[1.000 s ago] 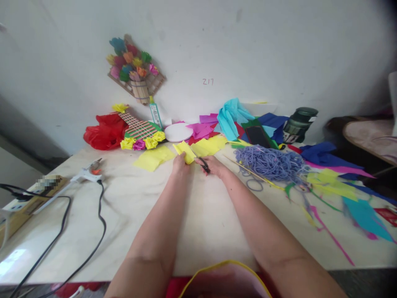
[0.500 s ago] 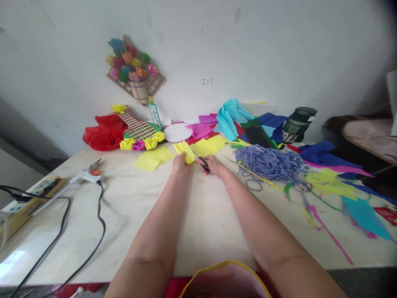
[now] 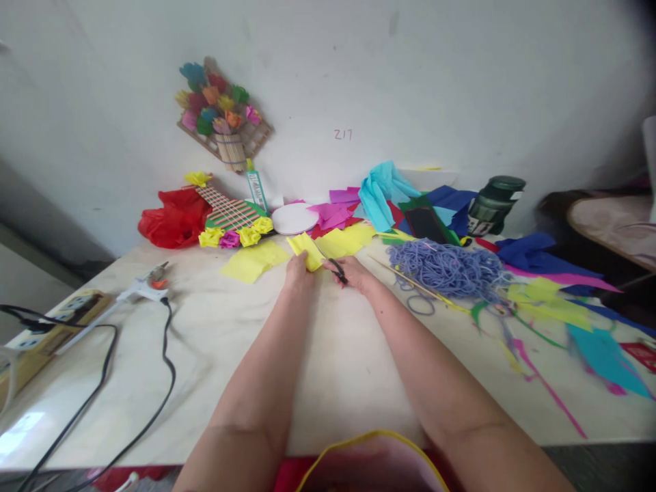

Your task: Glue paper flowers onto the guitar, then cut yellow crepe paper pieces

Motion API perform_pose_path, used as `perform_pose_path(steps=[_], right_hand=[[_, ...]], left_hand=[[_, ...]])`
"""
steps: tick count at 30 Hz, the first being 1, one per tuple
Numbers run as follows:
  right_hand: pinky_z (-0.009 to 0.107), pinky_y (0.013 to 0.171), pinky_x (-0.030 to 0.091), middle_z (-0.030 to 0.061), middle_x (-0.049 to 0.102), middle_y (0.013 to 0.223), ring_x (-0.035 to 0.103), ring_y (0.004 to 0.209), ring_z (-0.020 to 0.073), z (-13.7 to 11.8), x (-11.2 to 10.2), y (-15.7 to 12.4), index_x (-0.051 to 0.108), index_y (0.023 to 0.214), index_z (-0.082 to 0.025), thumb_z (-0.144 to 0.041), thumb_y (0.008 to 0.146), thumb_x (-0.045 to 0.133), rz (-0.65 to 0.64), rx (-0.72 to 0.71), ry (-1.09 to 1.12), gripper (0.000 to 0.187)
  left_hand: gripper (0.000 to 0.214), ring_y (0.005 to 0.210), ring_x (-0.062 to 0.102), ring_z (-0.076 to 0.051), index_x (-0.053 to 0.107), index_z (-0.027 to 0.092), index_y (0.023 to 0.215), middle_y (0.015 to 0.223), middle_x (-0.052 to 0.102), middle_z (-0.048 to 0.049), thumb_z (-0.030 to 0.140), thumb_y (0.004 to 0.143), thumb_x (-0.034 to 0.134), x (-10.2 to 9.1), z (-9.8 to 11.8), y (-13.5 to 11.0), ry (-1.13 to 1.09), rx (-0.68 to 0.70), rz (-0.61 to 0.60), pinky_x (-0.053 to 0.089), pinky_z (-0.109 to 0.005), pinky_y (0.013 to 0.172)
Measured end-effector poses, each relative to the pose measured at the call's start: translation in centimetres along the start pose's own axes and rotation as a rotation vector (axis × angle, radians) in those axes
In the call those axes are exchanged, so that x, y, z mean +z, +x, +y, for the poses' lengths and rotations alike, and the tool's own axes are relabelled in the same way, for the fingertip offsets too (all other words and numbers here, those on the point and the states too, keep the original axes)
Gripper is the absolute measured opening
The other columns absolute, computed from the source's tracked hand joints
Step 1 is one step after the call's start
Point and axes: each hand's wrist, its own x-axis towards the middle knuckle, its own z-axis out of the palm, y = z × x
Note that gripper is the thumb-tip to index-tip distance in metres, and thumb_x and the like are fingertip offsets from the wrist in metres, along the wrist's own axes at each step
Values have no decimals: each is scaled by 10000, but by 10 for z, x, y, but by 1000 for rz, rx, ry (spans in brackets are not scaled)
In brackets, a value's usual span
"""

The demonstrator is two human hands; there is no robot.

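Over the middle of the table, my left hand (image 3: 299, 268) is closed on a folded piece of yellow crepe paper (image 3: 306, 250). My right hand (image 3: 353, 272) grips black-handled scissors (image 3: 337, 270), whose blades point left and meet the right edge of that paper. Fingers hide part of the handles. One loose yellow sheet (image 3: 253, 261) lies to the left of my hands, and another yellow sheet (image 3: 347, 240) lies just behind them.
A glue gun (image 3: 148, 287) and a power strip (image 3: 56, 318) with black cords lie at left. Behind are a paper-flower craft (image 3: 233, 215), a white disc (image 3: 294, 219) and a glue tube (image 3: 256, 188). Tangled purple yarn (image 3: 445, 266), paper scraps and a dark green jar (image 3: 495, 205) occupy the right.
Hardly anything differs. Both hands, the yellow paper and the scissors hold nearly the same place, and the view has shifted very slightly.
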Motion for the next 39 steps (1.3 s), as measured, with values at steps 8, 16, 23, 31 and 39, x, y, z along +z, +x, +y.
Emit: perform_pose_path(steps=[8, 16, 23, 31, 39], right_hand=[[181, 317, 301, -58, 444, 390, 358, 302, 43, 3, 0, 2, 489, 573, -154, -481, 626, 653, 8, -26, -22, 371], [173, 308, 296, -59, 435, 387, 356, 300, 40, 3, 1, 3, 499, 566, -151, -503, 624, 643, 26, -46, -59, 384], [165, 308, 297, -60, 437, 388, 351, 308, 37, 9, 0, 6, 528, 585, -151, -474, 621, 654, 45, -63, -84, 349], [158, 303, 309, -71, 438, 375, 351, 301, 33, 10, 1, 7, 538, 604, -149, -436, 618, 670, 44, -75, -67, 316], [168, 313, 328, -51, 477, 393, 388, 304, 44, 4, 0, 3, 499, 584, -150, -475, 629, 656, 3, -42, -19, 363]], left_hand=[[252, 727, 627, -163, 553, 136, 936, 805, 644, -61, 36, 756, 408, 0, 1, 0, -10, -9, 28, 504, -286, 698], [214, 701, 620, -151, 547, 134, 883, 789, 637, -52, 33, 753, 412, -1, 1, 2, -15, -8, 35, 505, -291, 710], [178, 677, 614, -144, 536, 131, 831, 764, 624, -46, 31, 753, 412, 1, 2, 0, -16, -14, 73, 507, -301, 714], [170, 696, 618, -141, 532, 136, 833, 772, 628, -48, 42, 766, 407, 0, 3, 0, -18, -12, 53, 507, -287, 716], [191, 710, 617, -147, 545, 125, 873, 793, 632, -61, 42, 761, 414, 1, 3, -3, -2, -24, 39, 503, -283, 717]])
